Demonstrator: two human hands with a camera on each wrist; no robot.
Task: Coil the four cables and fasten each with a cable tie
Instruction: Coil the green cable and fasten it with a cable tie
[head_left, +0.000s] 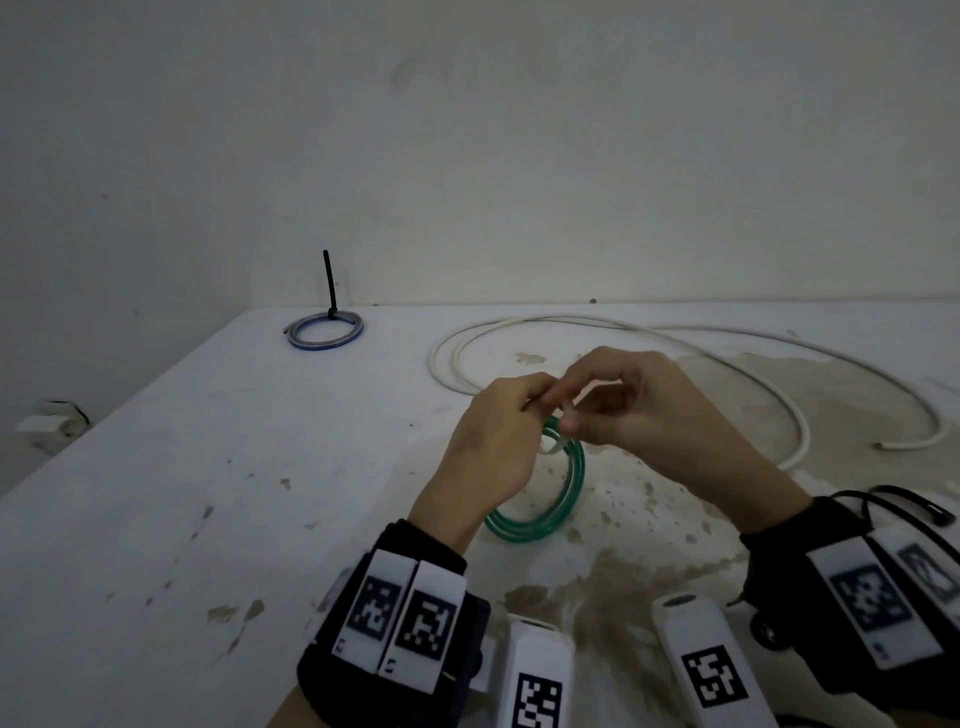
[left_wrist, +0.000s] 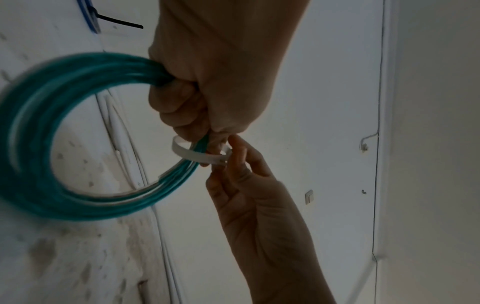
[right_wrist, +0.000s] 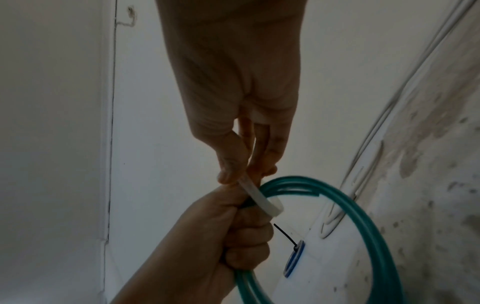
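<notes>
My left hand (head_left: 511, 410) (left_wrist: 197, 102) (right_wrist: 233, 226) grips a coiled green cable (head_left: 558, 493) (left_wrist: 39, 144) (right_wrist: 350, 216) and holds it just above the table (head_left: 208, 467). A white cable tie (head_left: 550, 447) (left_wrist: 197, 155) (right_wrist: 259, 197) loops round the coil beside my left fingers. My right hand (head_left: 597, 405) (left_wrist: 241, 164) (right_wrist: 241, 156) pinches the tie's end between thumb and fingers. A blue-grey coil (head_left: 324, 330) (right_wrist: 293, 259) fastened with a black tie (head_left: 330, 283) (left_wrist: 116, 20) lies at the table's far left. A long white cable (head_left: 675, 353) lies loose behind my hands.
A white wall (head_left: 467, 130) rises right behind the table's far edge. Black cable ties (head_left: 904, 501) lie at the right by my right wrist. The table top is stained brown around the middle and right.
</notes>
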